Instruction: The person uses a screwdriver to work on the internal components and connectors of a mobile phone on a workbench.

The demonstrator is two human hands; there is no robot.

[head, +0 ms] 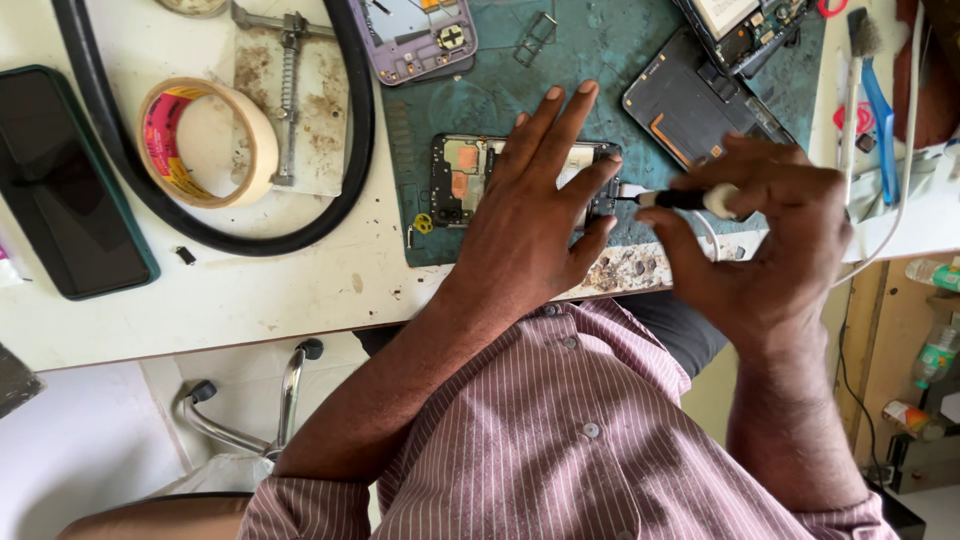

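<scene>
At the far left we see a dark, flat smartphone with a green edge [70, 180] lying face up on the white worktable [250, 300], and just beside it a roll of cream adhesive tape with a red and yellow core [205, 140], ringed by a thick black rubber hose [355, 120].

Moving right onto the worn green repair mat [590, 45], we find the opened black phone frame with exposed copper-coloured patches and circuit parts [470, 175], lying flat near the mat's front edge. Our left hand [530, 215] rests spread on top of it, palm down, fingers open and pressing rather than gripping, so it pins the frame to the mat.

We judge this frame light, thin and rigid but fragile: its bare boards would not take bending or a hard squeeze. It looks best held by its outer edges or weighed down flat as now, away from the exposed parts.

Further right, our right hand [770, 235] is closed in a fingertip pinch around a slim black-shafted precision screwdriver with a white cap [690, 199], whose tip meets the frame's right end. The tool seems light and apt to roll or slip off a tiny screw, so a steady pinch near the cap suits it.

Beyond lie a dark grey phone back panel [690, 105] and a blue-handled brush [880, 110].
</scene>
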